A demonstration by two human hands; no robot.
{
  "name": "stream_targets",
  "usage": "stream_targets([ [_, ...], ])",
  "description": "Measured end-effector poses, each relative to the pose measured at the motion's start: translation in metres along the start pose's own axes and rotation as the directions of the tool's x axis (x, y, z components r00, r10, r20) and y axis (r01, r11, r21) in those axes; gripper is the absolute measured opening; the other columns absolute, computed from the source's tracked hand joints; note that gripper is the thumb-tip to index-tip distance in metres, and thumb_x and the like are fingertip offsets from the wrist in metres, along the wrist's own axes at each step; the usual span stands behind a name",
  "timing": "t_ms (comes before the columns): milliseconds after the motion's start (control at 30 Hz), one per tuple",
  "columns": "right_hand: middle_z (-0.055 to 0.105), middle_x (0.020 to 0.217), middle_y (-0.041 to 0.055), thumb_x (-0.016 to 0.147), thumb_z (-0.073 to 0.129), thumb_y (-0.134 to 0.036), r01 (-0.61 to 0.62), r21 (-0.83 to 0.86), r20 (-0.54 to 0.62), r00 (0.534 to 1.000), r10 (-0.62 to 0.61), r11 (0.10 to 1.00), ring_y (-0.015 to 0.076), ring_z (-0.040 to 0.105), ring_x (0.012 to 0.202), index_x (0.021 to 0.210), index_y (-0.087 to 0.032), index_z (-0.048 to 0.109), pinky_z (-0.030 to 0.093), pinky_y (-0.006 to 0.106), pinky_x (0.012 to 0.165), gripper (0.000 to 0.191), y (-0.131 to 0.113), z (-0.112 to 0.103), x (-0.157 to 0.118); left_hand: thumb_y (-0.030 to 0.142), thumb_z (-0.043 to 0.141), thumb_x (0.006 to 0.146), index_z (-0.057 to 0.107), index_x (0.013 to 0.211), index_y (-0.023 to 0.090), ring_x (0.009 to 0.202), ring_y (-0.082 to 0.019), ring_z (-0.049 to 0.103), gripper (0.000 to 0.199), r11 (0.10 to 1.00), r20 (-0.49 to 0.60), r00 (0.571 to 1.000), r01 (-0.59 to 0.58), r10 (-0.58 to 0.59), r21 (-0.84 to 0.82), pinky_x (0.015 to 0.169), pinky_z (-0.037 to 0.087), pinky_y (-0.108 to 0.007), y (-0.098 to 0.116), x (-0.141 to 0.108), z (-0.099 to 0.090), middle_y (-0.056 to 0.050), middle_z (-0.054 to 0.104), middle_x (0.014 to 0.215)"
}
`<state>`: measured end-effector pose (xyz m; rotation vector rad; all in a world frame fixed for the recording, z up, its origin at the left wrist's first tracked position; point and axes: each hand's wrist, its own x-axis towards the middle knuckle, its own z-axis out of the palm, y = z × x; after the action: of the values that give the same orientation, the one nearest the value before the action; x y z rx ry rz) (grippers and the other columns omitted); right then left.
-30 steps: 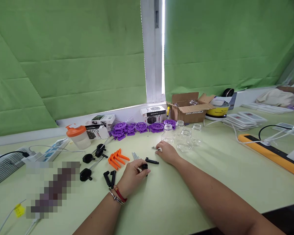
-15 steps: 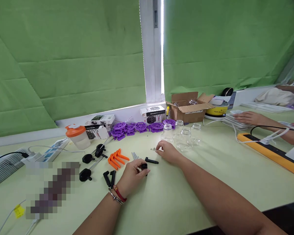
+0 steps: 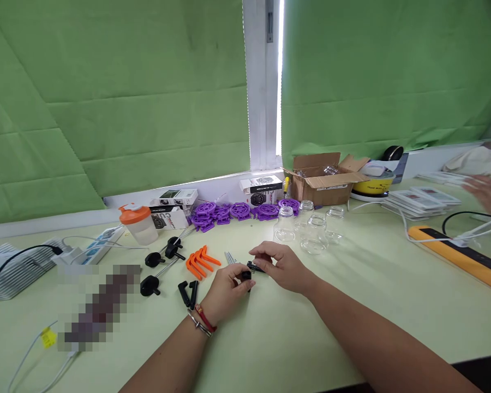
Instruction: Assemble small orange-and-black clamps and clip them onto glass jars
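Note:
My left hand [image 3: 230, 286] is closed around a small black plastic part [image 3: 246, 275]. Close beside it, my right hand [image 3: 281, 265] has its fingers curled together, and anything between them is too small or hidden to make out. A black handle-like piece [image 3: 253, 266] lies on the table, partly covered by the right fingers. Behind the left hand are thin metal rods [image 3: 229, 257]. Two more black handle-like pieces [image 3: 188, 293] rest left of that hand. Several orange angled pieces [image 3: 201, 261] lie further back, beside black knobs [image 3: 150, 285] with metal rods.
Several clear glass jars [image 3: 313, 237] stand behind my right hand. Purple wheel-shaped parts [image 3: 240, 210] line the back near a cardboard box [image 3: 325, 188]. A shaker bottle [image 3: 138, 225] stands left. On the right are an orange power strip [image 3: 458, 256] and another person's hand [image 3: 489, 194].
My right hand has come back from the small dark springs toward my left hand, now over the loose black piece. My left hand keeps its hold. The other person's hand has moved right, off the stack.

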<state>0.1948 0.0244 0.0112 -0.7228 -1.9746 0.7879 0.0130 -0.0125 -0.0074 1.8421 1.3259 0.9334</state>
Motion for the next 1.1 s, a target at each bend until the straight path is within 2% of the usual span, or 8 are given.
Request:
stream_targets([
  [167,0.059,0.074,0.0007,0.082,0.053,-0.021,0.022,-0.106,-0.009,1.0,-0.023,0.994,0.0122,0.051,0.067,0.082,-0.02,0.058,0.042,0.025,0.061,0.005,-0.004,0.009,-0.002,0.024,0.06,0.074,0.067,0.087,0.016,0.067,-0.014,0.054,0.017,0.999,0.021,0.999,-0.028,0.028,0.028,0.064,0.042,-0.025,0.001,0.0,-0.001,-0.003,0.063,0.075],
  [400,0.061,0.078,0.0024,0.083,0.051,-0.017,0.073,-0.208,0.0,0.997,-0.074,0.975,0.0135,0.053,0.072,0.081,-0.02,0.058,0.042,0.026,0.065,0.008,-0.005,0.011,-0.001,0.023,0.059,0.075,0.067,0.087,0.017,0.068,-0.013,0.053,0.016,0.999,0.028,0.999,-0.036,0.036,0.017,0.063,0.041,-0.024,-0.001,-0.001,-0.001,-0.002,0.063,0.076],
  [467,0.062,0.078,0.0028,0.083,0.051,-0.016,0.104,-0.221,0.039,0.994,-0.098,0.97,0.0142,0.054,0.073,0.08,-0.019,0.058,0.043,0.026,0.066,0.008,-0.003,0.011,0.0,0.023,0.059,0.075,0.067,0.087,0.017,0.068,-0.014,0.053,0.016,0.999,0.028,0.999,-0.037,0.037,0.013,0.063,0.041,-0.024,-0.001,-0.001,0.0,-0.002,0.063,0.076],
  [633,0.063,0.081,0.0044,0.079,0.053,-0.011,0.217,-0.218,0.227,0.959,-0.167,0.951,0.0157,0.056,0.077,0.079,-0.018,0.062,0.045,0.029,0.071,0.011,0.002,0.008,-0.001,0.025,0.058,0.077,0.066,0.086,0.016,0.068,-0.013,0.051,0.015,0.999,0.036,0.998,-0.055,0.055,0.001,0.063,0.041,-0.024,-0.002,0.0,-0.001,-0.002,0.061,0.075],
  [833,0.063,0.089,0.006,0.08,0.054,-0.012,0.208,-0.219,0.276,0.95,-0.144,0.953,0.0166,0.058,0.083,0.088,-0.018,0.065,0.047,0.029,0.075,0.015,0.004,0.005,0.0,0.027,0.056,0.079,0.059,0.088,0.017,0.069,-0.013,0.051,0.013,0.998,0.031,0.998,-0.055,0.056,-0.032,0.063,0.041,-0.025,-0.003,0.001,0.0,-0.002,0.059,0.077],
  [933,0.063,0.09,0.0056,0.081,0.053,-0.013,0.184,-0.218,0.255,0.959,-0.126,0.959,0.016,0.058,0.082,0.094,-0.018,0.064,0.046,0.029,0.074,0.017,0.006,0.003,0.001,0.027,0.058,0.077,0.05,0.092,0.019,0.066,-0.013,0.052,0.018,0.999,-0.02,0.999,-0.041,0.041,0.0,0.061,0.041,-0.025,-0.003,-0.001,-0.008,0.0,0.057,0.075],
  [1000,0.064,0.089,0.005,0.082,0.052,-0.014,0.13,-0.236,0.189,0.978,-0.085,0.963,0.0151,0.057,0.077,0.094,-0.018,0.063,0.046,0.028,0.071,0.017,0.01,-0.002,0.003,0.029,0.058,0.077,0.047,0.09,0.02,0.063,-0.013,0.052,0.019,0.998,-0.037,0.999,-0.008,0.01,0.057,0.059,0.041,-0.025,-0.003,-0.004,-0.021,0.002,0.054,0.07],
  [1100,0.064,0.087,0.0044,0.084,0.049,-0.016,-0.008,-0.287,0.022,1.0,0.015,0.958,0.0144,0.056,0.073,0.091,-0.019,0.063,0.044,0.028,0.066,0.016,0.021,-0.011,0.005,0.033,0.058,0.076,0.046,0.083,0.02,0.057,-0.014,0.053,0.019,0.984,-0.013,0.987,0.16,-0.159,0.073,0.054,0.041,-0.026,-0.006,-0.009,-0.045,0.004,0.05,0.06],
])
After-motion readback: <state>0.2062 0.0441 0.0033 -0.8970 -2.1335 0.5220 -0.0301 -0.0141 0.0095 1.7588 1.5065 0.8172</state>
